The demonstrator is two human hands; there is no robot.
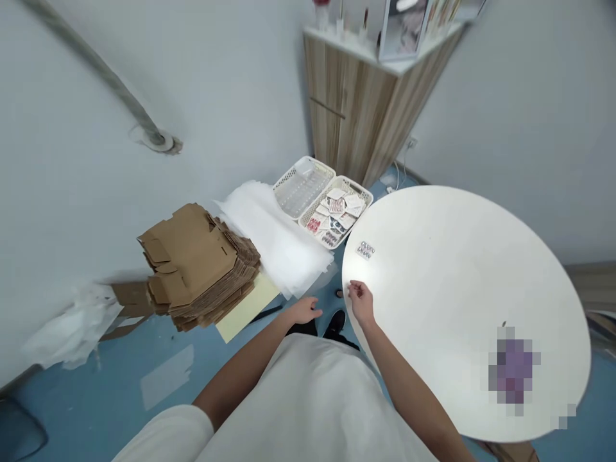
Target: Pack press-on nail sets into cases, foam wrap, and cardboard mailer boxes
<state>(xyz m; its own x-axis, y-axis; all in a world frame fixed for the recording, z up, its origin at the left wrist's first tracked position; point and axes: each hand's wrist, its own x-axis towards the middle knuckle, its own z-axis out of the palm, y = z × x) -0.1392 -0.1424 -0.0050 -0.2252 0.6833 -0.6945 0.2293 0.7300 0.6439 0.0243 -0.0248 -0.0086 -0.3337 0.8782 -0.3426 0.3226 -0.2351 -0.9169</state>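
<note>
My left hand (307,310) hangs in front of my body, beside the stack of white sheets. Its fingers are loosely bent with the thumb apart, and it holds nothing I can see. At the near left edge of the round white table (447,269) is my right hand (361,301), its fingers curled together; whatever they may hold is hidden. Just beyond it, a small clear pack of press-on nails (366,250) lies flat on the tabletop, apart from my fingers.
Left of me are stacked flat cardboard boxes (192,256) and white foam sheets (274,237). Behind them stand a white basket of clear plastic trays (304,186) and a basket of nail packs (335,208). A wooden cabinet (351,102) fills the corner. A blurred purple patch (514,371) lies on the table.
</note>
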